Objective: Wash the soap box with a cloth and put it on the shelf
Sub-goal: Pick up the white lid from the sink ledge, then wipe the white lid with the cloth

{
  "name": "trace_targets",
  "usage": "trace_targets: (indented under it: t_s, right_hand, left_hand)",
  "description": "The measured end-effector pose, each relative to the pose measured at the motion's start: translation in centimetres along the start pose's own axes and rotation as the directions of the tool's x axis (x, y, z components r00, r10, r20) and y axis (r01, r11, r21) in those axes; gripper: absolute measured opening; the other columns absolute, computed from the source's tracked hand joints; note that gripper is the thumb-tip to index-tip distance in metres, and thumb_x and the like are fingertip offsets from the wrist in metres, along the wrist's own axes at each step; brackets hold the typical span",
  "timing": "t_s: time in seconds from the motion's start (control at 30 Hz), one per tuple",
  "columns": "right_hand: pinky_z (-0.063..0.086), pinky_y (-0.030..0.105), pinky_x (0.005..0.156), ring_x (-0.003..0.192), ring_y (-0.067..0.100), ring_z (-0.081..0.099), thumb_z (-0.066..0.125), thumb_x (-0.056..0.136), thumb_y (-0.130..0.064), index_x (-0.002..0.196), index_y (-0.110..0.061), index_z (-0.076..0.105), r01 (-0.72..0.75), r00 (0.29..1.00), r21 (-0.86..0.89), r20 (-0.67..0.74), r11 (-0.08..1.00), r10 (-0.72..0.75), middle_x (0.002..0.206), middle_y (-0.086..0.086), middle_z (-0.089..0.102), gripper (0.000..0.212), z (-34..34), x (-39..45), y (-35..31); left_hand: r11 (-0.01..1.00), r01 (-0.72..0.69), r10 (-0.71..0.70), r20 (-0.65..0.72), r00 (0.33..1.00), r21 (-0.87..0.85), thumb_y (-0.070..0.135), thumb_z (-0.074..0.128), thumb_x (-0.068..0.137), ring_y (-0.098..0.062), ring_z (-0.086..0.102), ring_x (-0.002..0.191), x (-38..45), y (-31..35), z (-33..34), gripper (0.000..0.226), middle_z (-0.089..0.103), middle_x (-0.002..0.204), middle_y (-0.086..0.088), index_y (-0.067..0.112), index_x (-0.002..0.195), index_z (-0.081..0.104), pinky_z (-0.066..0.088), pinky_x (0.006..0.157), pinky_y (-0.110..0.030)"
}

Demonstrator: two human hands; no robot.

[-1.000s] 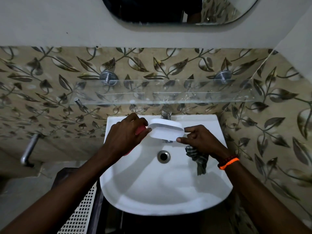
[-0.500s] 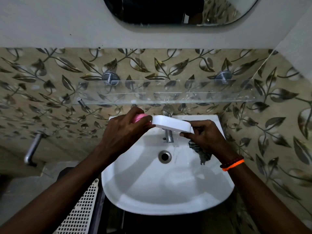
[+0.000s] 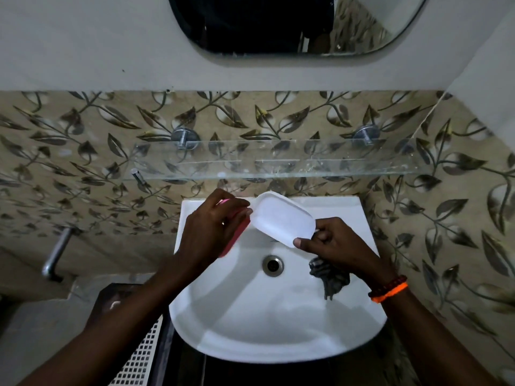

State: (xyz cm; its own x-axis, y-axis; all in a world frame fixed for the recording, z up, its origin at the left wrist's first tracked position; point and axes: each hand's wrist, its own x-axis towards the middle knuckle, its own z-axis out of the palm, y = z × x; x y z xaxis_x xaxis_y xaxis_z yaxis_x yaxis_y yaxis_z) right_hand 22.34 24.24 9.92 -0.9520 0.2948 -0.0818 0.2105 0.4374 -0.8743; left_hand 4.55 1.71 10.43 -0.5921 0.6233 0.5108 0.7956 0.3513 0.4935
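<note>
The white half of the soap box (image 3: 282, 218) is held tilted over the white sink (image 3: 278, 324), its flat side facing me. My right hand (image 3: 331, 246) pinches its lower right corner and also clutches a dark checked cloth (image 3: 330, 280) that hangs below the palm. My left hand (image 3: 214, 229) touches the white half's left end with its fingertips and holds the pink half of the soap box (image 3: 237, 238) in the palm, mostly hidden. The glass shelf (image 3: 278, 165) hangs on the wall just above, with nothing on it.
The tap is hidden behind the white half. The sink drain (image 3: 272, 265) lies below the hands. A mirror (image 3: 292, 23) hangs above the shelf. A metal pipe (image 3: 57, 254) sticks out of the tiled wall at left, and a white perforated basket (image 3: 136, 358) stands at lower left.
The white half has turned from nearly level to tilted, its broad face now toward me. Both hands dropped slightly from the shelf's edge, back over the basin.
</note>
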Motion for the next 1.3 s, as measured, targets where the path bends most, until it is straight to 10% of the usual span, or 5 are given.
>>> trace_targets:
  t_s: [0.13, 0.47, 0.63, 1.1, 1.3]
  right_hand:
    - [0.042, 0.014, 0.057, 0.052, 0.003, 0.053, 0.082, 0.084, -0.038, 0.066, -0.015, 0.069, -0.152, 0.987, 0.319, 0.006, 0.935, 0.158, 0.056, -0.014, 0.058, 0.032, 1.6, -1.8, 1.2]
    - [0.049, 0.024, 0.051, 0.041, 0.014, 0.05, 0.079, 0.085, -0.046, 0.045, -0.015, 0.056, -0.415, 0.906, 0.598, 0.197, 0.686, 0.376, 0.045, -0.002, 0.053, 0.056, 5.2, -3.7, -0.8]
    - [0.043, 0.039, 0.074, 0.078, 0.033, 0.048, 0.085, 0.073, -0.058, 0.09, 0.028, 0.053, -0.451, 0.888, 0.613, 0.234, 0.649, 0.396, 0.084, 0.024, 0.051, 0.093, 5.6, -4.4, -2.6]
    - [0.045, 0.02, 0.06, 0.064, 0.021, 0.053, 0.067, 0.079, -0.076, 0.089, -0.002, 0.079, -0.543, 0.813, 0.355, 0.448, 0.761, 0.372, 0.067, 0.01, 0.057, 0.075, 2.6, -5.8, -5.2]
    - [0.058, 0.044, 0.088, 0.096, 0.034, 0.071, 0.081, 0.076, -0.012, 0.12, -0.001, 0.067, -0.19, 0.977, 0.802, 0.095, 0.566, 0.193, 0.109, 0.025, 0.07, 0.047, -0.7, -6.6, -6.3]
  left_hand:
    - [0.542, 0.653, -0.612, 0.284, 0.738, -0.529, 0.001, 0.059, 0.102, -0.022, 0.067, 0.06, -3.4, 0.5, 2.4, 0.031, 0.071, 0.095, -0.018, 0.028, 0.113, 0.069, 0.056, 0.055, -0.032]
    - [-0.362, 0.546, -0.404, 0.655, 0.639, -0.756, 0.018, 0.074, 0.077, -0.046, 0.057, 0.129, -7.8, 4.4, 4.4, 0.052, 0.065, 0.134, -0.026, -0.009, 0.121, 0.066, 0.046, 0.11, -0.061]
    - [-0.019, 0.599, -0.337, 0.569, 0.75, -0.8, 0.06, 0.083, 0.078, -0.043, 0.063, 0.128, -7.6, 4.6, 3.7, 0.081, 0.068, 0.136, -0.024, 0.004, 0.133, 0.065, 0.051, 0.109, -0.056]
    - [0.156, 0.652, -0.215, 0.618, 0.756, -0.742, 0.058, 0.086, 0.074, -0.019, 0.073, 0.114, -5.3, 4.1, 1.3, 0.051, 0.078, 0.12, 0.002, 0.039, 0.12, 0.075, 0.059, 0.095, -0.035]
    - [0.081, 0.719, -0.272, 0.679, 0.682, -0.69, 0.063, 0.093, 0.058, -0.026, 0.072, 0.112, -6.2, 3.6, 1.2, 0.078, 0.08, 0.118, -0.003, 0.026, 0.122, 0.072, 0.06, 0.095, -0.037]
